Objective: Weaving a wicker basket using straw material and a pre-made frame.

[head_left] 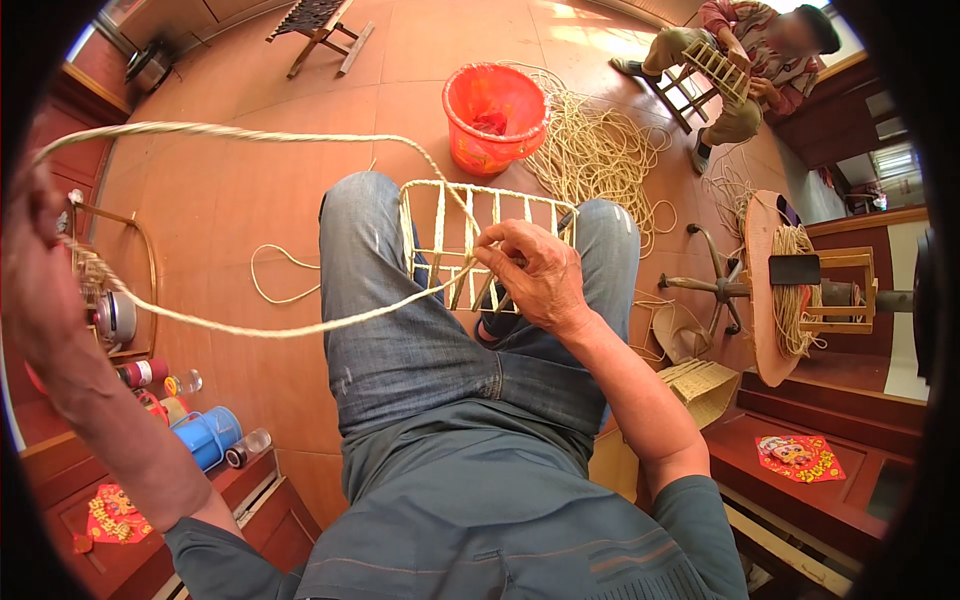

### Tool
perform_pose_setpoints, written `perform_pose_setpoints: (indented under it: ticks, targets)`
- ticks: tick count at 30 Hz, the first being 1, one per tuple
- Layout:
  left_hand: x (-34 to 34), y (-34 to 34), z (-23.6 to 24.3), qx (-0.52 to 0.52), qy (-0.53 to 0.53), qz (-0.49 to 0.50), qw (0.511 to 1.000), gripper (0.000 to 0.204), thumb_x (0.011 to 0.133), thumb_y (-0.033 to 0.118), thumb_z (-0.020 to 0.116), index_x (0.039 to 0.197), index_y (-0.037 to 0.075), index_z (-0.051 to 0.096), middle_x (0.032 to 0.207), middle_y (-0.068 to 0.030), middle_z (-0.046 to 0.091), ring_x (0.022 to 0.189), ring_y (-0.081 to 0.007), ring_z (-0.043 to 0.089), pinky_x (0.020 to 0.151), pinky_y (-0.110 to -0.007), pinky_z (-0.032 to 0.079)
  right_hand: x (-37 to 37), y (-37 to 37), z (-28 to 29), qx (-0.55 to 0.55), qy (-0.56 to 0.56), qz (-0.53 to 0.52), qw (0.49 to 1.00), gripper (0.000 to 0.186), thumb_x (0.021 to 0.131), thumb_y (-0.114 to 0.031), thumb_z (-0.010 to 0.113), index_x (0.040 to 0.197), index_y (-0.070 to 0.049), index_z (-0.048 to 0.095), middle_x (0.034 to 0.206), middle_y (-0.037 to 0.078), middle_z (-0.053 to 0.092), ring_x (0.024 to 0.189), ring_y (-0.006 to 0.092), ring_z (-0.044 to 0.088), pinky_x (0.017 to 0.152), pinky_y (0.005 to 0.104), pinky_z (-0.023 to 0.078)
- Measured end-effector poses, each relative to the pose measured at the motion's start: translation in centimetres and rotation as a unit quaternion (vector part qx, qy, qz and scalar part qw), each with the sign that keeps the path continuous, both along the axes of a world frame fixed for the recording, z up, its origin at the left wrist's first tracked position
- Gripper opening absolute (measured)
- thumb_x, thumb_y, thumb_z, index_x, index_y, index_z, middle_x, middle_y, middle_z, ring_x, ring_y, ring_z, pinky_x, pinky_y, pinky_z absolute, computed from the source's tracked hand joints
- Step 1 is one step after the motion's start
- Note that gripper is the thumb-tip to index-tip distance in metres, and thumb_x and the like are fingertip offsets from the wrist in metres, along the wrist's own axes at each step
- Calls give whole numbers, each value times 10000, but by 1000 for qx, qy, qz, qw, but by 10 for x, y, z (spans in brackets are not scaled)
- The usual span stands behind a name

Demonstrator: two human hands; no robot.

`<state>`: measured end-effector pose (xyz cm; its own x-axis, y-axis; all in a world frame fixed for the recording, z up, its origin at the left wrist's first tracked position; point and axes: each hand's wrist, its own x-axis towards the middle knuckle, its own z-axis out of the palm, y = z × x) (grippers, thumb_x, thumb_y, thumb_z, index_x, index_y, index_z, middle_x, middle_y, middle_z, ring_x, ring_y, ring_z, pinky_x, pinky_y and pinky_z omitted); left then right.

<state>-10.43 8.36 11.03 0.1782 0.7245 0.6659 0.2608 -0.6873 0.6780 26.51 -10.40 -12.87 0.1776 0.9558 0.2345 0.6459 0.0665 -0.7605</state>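
Note:
Between my knees rests a small stool frame (487, 186) strung with pale rope in spaced strands. My right hand (540, 268) is closed at its middle, fingertips pinching the rope where it meets the strands. From there a long loop of cream rope (250, 328) sweeps through the air to the far left. My left hand (40, 240) is raised there with that rope in its grip; motion blurs its fingers. The frame's legs are mostly hidden below the strands and my right hand.
Ahead stands a red bucket (470, 140) beside a heap of loose rope (595, 145). A co-worker (765, 60) sits far right with a similar frame. A folding stool (320, 30) stands far left; a blue jug (207, 437) and bottles are near left. A wheeled swivel-chair base (700, 285) is right.

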Motion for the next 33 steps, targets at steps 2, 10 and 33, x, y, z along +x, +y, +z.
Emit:
perform_pose_setpoints:
  ticks: [2,10,33]
  targets:
    - [28,-20,-31,-65,30,-37,997,287,1136,257,628,1248,20,746,849,51,576,709,-38,473,651,-186,358,1,0,-3,8,-4,8,1000,125,959,-171,826,1039,-89,776,840,49,707,724,173,698,679,334,571]
    - [121,-102,-145,-116,197,-43,973,73,1004,96,743,1038,34,728,948,-95,722,882,-253,672,798,-373,536,3,-5,-9,45,-62,15,997,134,976,-216,791,992,-84,772,841,90,671,821,316,695,720,446,568]
    - [194,-174,-278,-331,208,-76,917,175,1041,199,673,1133,51,683,1064,-209,753,963,-423,733,816,-522,565,10,1,10,-98,-75,68,990,189,1046,-205,659,1084,-31,721,979,164,670,969,390,679,857,478,542]
